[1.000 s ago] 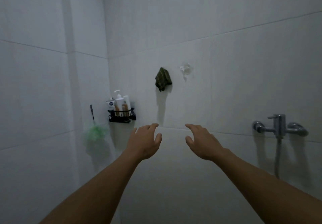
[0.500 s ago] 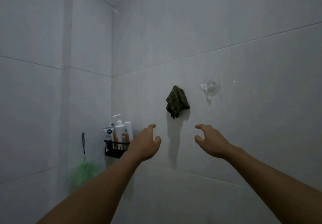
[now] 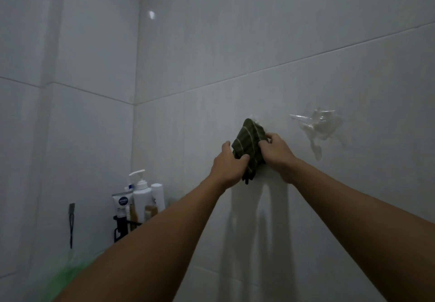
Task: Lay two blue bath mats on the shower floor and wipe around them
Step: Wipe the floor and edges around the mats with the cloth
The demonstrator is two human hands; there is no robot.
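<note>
Both hands are up on the green striped cloth [image 3: 248, 145] hanging on the wall tile [image 3: 306, 31]. The left hand [image 3: 229, 164] curls round its lower edge from seven o'clock; the right hand [image 3: 276, 152] pinches its upper side from three o'clock. Best play here: lift up and off whatever hook holds it, not a straight yank down. The clear suction hook [image 3: 316, 126] sits well apart at three o'clock. No blue bath mats in view, and the floor isn't either.
</note>
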